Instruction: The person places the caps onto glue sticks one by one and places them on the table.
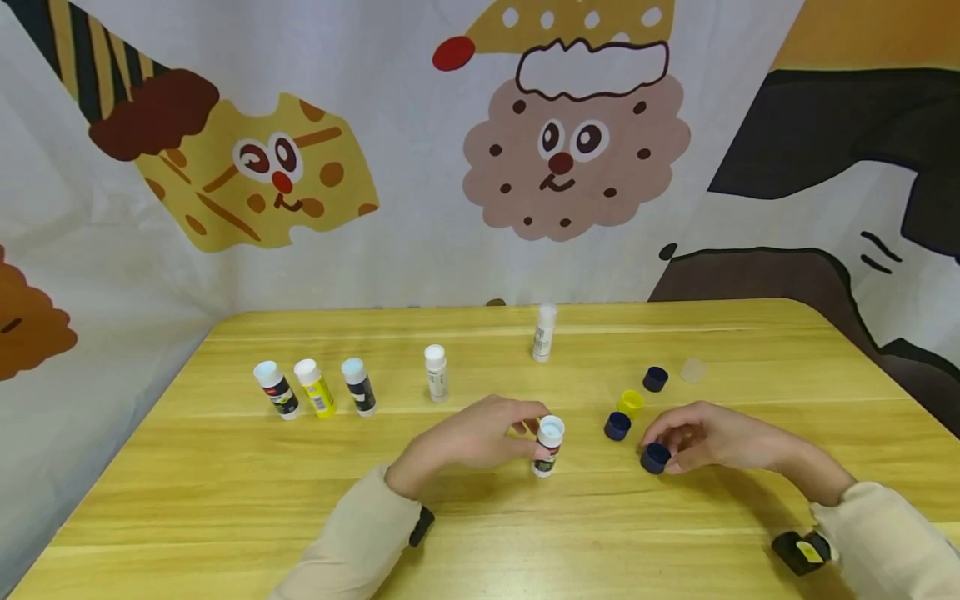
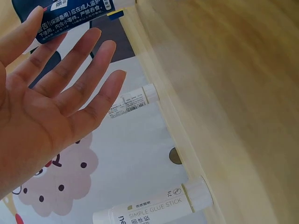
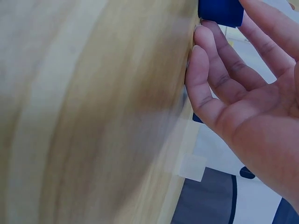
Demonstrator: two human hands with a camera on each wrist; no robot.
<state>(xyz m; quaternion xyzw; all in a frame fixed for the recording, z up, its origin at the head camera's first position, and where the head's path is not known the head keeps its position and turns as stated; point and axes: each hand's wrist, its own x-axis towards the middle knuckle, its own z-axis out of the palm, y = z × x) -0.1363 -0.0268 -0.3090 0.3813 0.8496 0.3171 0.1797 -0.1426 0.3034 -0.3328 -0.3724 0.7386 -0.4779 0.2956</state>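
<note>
My left hand (image 1: 483,433) holds an upright glue stick (image 1: 545,457) between thumb and fingers; its white top is uncapped. The dark blue label with white print fills the top of the left wrist view, where the remaining fingers spread away from the glue stick (image 2: 74,16). On the right, my right hand (image 1: 723,437) pinches a dark blue cap (image 1: 656,458) low at the table surface. That same cap (image 3: 220,11) shows at the top edge of the right wrist view. Just beyond it are another dark blue cap (image 1: 618,427) and a yellow cap (image 1: 630,403).
Farther back lie a third dark cap (image 1: 656,379) and a translucent cap (image 1: 693,370). A white glue stick (image 1: 437,375) stands mid-table, another white one (image 1: 544,333) near the back edge. At left, a yellow glue stick (image 1: 318,396) stands between two dark-labelled ones. A printed curtain (image 1: 420,267) hangs behind.
</note>
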